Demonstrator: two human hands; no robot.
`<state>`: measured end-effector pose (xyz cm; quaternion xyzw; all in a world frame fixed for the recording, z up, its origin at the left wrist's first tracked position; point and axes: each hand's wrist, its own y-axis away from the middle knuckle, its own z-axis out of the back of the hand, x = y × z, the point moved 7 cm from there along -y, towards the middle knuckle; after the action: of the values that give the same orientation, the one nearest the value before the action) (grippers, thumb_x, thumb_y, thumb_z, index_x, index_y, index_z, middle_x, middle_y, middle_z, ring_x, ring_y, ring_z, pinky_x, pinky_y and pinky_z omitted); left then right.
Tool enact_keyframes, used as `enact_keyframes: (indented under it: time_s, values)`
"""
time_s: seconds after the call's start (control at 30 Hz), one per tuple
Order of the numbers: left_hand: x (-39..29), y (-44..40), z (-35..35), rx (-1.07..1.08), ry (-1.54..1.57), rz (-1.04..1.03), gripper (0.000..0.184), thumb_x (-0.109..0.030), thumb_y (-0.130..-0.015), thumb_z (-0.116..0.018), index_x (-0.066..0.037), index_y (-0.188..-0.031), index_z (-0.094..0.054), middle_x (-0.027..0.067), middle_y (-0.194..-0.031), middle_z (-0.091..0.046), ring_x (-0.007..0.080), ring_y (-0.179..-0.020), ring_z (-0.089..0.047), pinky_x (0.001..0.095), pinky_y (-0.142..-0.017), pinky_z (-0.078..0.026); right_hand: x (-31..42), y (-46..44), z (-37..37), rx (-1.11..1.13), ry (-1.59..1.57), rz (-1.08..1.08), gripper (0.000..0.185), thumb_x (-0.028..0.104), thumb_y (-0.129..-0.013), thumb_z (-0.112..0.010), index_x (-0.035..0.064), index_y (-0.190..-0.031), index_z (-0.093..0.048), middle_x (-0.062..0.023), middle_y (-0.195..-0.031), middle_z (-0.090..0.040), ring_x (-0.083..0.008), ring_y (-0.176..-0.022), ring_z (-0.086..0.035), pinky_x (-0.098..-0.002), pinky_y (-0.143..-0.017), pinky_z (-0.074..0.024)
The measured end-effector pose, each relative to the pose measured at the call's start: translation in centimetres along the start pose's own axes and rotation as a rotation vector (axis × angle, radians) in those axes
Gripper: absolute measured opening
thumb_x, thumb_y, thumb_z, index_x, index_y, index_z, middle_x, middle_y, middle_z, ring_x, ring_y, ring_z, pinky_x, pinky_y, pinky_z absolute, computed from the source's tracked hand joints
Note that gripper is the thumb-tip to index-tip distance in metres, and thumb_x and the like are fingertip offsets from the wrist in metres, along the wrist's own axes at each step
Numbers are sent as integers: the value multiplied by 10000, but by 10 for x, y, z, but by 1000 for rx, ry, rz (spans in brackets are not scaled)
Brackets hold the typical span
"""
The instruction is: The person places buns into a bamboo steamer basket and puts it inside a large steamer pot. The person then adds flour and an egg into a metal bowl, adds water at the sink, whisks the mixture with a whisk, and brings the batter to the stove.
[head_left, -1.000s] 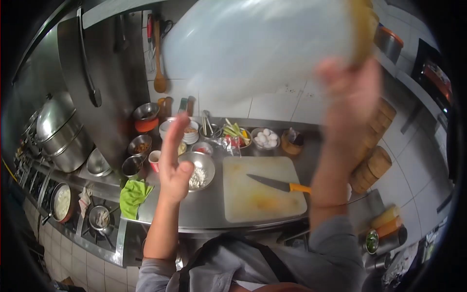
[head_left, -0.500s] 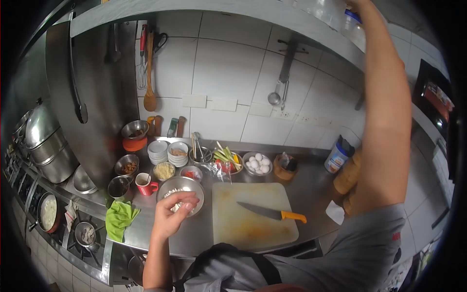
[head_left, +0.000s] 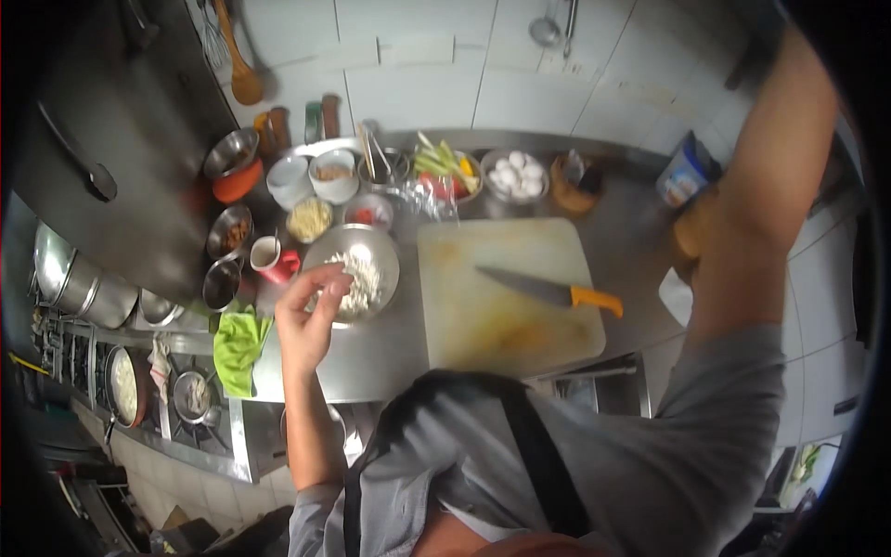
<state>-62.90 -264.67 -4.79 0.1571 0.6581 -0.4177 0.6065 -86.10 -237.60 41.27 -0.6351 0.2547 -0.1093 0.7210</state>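
My left hand [head_left: 309, 320] hovers at the near left edge of a metal bowl [head_left: 386, 251] of white crumbly pieces. Its fingers are curved with the thumb apart from them, and nothing shows in it. My right arm reaches up to the upper right, and the hand itself is outside the picture. A knife [head_left: 534, 286] with an orange handle lies on the white cutting board [head_left: 464, 325], blade toward the left. Beyond the board stand a bowl of eggs [head_left: 516, 176] and a bowl of cut vegetables [head_left: 441, 165].
A red mug [head_left: 277, 261], a bowl of shredded yellow food [head_left: 309, 220] and stacked white bowls [head_left: 290, 182] stand at the left of the counter. A green cloth [head_left: 240, 348] hangs over the counter's edge. Pans rest on the stove [head_left: 223, 444]; a blue-and-white container [head_left: 685, 176] stands at right.
The large translucent item that my right hand held up is out of sight. My right arm went up to the right, its hand leaving the view. My left hand lowered and its fingers curled. The view tilted down.
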Motion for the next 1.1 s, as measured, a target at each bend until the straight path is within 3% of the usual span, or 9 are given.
enact_keyframes:
  time_s: [0.1,0.17,0.23,0.3,0.53,0.73,0.9,0.97,1.1]
  values:
    - [20,10,8,-30,-83,99,281,-198,-912,-699,21,-1087,-680,97,-963,-722,160,-883,-661,288,-796,-513,24,120,38,-244,-142,-55,229,179,-906,-610,67,-1097,-668,-108,-954,-698,-233,-834,-654,-348,-757,-530]
    - [29,13,9,-33,-398,30,290,-178,-858,-735,-8,-1088,-687,122,-964,-721,225,-897,-674,338,-815,-513,11,202,2,-102,-209,-273,178,138,-912,-609,57,-1049,-690,-79,-912,-703,-188,-813,-646,-304,-762,-518]
    - [30,15,-2,24,-776,-69,339,-168,-761,-778,-68,-1074,-697,141,-1017,-696,328,-956,-644,430,-906,-467,-13,292,-82,481,-116,-648,219,256,-932,-607,98,-1056,-693,-76,-903,-704,-224,-809,-659,-331,-774,-521]
    - [47,23,-19,108,-965,-149,387,-208,-740,-793,-99,-1095,-681,80,-1088,-674,288,-1034,-608,448,-982,-414,-52,415,-167,1064,-6,-703,368,387,-887,-616,171,-1182,-659,-80,-1015,-715,-275,-986,-673,-393,-838,-513]
    - [82,36,-47,279,-1095,-87,421,-226,-713,-807,-131,-1100,-673,36,-1099,-665,235,-1071,-599,524,-1051,-364,-69,593,-242,1716,236,-507,339,229,-850,-596,111,-1154,-689,-141,-1193,-679,-298,-1131,-640,-412,-913,-511]
    - [86,42,-41,277,-1083,-193,232,-88,-712,-738,-133,-938,-715,27,-839,-654,238,-839,-617,391,-871,-464,-83,626,-263,1763,253,-374,374,296,-839,-593,80,-1133,-674,-187,-1165,-674,-335,-1101,-641,-445,-916,-503]
    - [63,80,-30,312,-1007,-148,240,-78,-712,-731,-113,-948,-710,22,-859,-662,225,-840,-633,364,-795,-480,-54,572,-222,1240,-155,-596,483,424,-908,-551,0,-1118,-645,-196,-1024,-707,-330,-913,-694,-432,-783,-538]
    - [59,97,-26,351,-1003,-143,210,-101,-742,-702,-131,-949,-680,7,-887,-637,212,-868,-617,358,-821,-464,-33,562,-177,1098,-477,-1419,502,505,-950,-470,43,-1028,-649,-124,-816,-689,-233,-709,-682,-380,-607,-529]
    - [57,120,-16,381,-960,-168,215,-123,-752,-706,-121,-965,-678,10,-885,-628,215,-870,-610,356,-810,-455,55,552,-93,717,-1251,-1780,425,461,-1004,-432,77,-1016,-613,-86,-772,-654,-175,-601,-631,-331,-556,-517]
